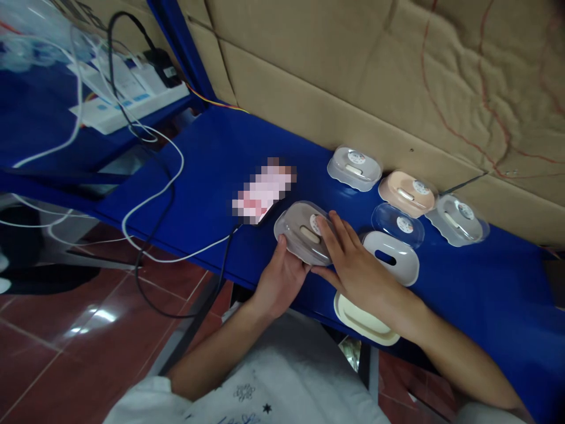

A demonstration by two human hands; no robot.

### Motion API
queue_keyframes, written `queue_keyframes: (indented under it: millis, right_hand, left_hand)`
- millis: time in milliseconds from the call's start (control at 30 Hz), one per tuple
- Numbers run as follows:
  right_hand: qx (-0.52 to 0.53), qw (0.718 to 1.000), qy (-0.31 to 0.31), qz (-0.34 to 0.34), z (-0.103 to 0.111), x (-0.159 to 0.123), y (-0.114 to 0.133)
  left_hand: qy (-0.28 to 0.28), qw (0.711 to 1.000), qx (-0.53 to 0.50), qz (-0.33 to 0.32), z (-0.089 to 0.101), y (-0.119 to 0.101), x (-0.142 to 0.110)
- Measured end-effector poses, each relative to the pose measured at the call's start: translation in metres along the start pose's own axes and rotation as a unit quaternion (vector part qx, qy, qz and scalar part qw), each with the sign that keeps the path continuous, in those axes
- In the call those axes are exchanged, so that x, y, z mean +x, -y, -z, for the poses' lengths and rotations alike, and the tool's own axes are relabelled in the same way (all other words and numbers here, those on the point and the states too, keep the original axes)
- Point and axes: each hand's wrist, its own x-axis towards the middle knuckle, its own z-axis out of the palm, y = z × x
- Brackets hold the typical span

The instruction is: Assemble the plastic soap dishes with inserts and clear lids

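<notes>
Both hands hold a grey oval case with a clear plastic cover (295, 231), tilted above the near edge of the blue shelf. My left hand (282, 282) grips it from below and the left, thumb on its near side. My right hand (353, 259) lies over its right end, fingertips on the clear cover by a round white sticker. Just right of that hand are a white oval shell with a slot (404, 265) and a loose clear cover (397, 221). Under the right wrist, partly hidden, sits a cream oval tray (362, 321).
Along the cardboard wall (318, 70) stand covered cases: light grey (346, 171), peach (399, 191) and another grey one (450, 218). A phone-like device (265, 191), blurred out, lies left with cables attached. A white power strip (128, 109) sits farther left; a white cable (152, 206) loops over the shelf edge.
</notes>
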Motion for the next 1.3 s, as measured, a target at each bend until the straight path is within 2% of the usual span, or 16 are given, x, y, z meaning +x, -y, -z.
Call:
queue_keyframes:
  millis: [233,367,467,567,667,733,767,833,933,967,1033,1100,1167,1233,1300]
  right_hand:
    - [0.026,1.000,-0.004,-0.014,0.008,-0.001,-0.019]
    - [0.003,0.999,-0.022,-0.044,0.003,0.013,-0.042]
    - [-0.047,0.996,-0.053,-0.048,0.000,0.026,-0.058]
    - [-0.098,0.991,-0.088,-0.039,0.006,0.032,-0.067]
    - [-0.090,0.991,-0.091,-0.034,0.024,0.024,-0.071]
    - [-0.066,0.995,-0.072,-0.028,0.041,0.012,-0.074]
    - [-0.054,0.996,-0.061,-0.025,0.050,0.005,-0.075]
    - [-0.029,0.999,-0.039,-0.019,0.066,-0.011,-0.075]
    - [0.008,1.000,-0.010,-0.024,0.078,-0.034,-0.070]
    - [0.016,0.999,0.000,-0.032,0.078,-0.041,-0.067]
    - [0.015,0.999,0.018,-0.043,0.071,-0.054,-0.061]
    - [-0.008,0.998,0.030,-0.048,0.057,-0.067,-0.055]
    - [-0.038,0.998,0.025,-0.054,0.040,-0.078,-0.053]
    - [-0.054,0.996,0.007,-0.064,0.027,-0.085,-0.052]
    - [-0.038,0.997,-0.019,-0.062,0.018,-0.089,-0.053]
  left_hand:
    - [0.008,0.997,0.073,-0.019,-0.001,0.009,-0.002]
    - [0.003,0.992,0.118,-0.046,0.001,0.011,-0.005]
    - [0.002,0.987,0.156,-0.042,0.000,0.011,-0.007]
    - [0.023,0.982,0.186,-0.026,0.001,0.011,-0.006]
    - [0.075,0.971,0.227,-0.014,0.006,0.011,-0.007]
    - [0.131,0.946,0.296,-0.037,0.011,0.011,-0.010]
    - [0.163,0.920,0.351,-0.057,0.012,0.011,-0.012]
    - [0.230,0.837,0.486,-0.102,0.013,0.013,-0.015]
    - [0.305,0.677,0.657,-0.129,0.010,0.019,-0.016]
    - [0.321,0.638,0.688,-0.127,0.008,0.021,-0.015]
    - [0.340,0.591,0.722,-0.116,0.007,0.026,-0.013]
    - [0.345,0.578,0.731,-0.116,0.008,0.028,-0.012]
    - [0.335,0.585,0.727,-0.128,0.010,0.029,-0.012]
    - [0.317,0.610,0.711,-0.149,0.011,0.029,-0.014]
    - [0.294,0.651,0.680,-0.166,0.011,0.028,-0.016]
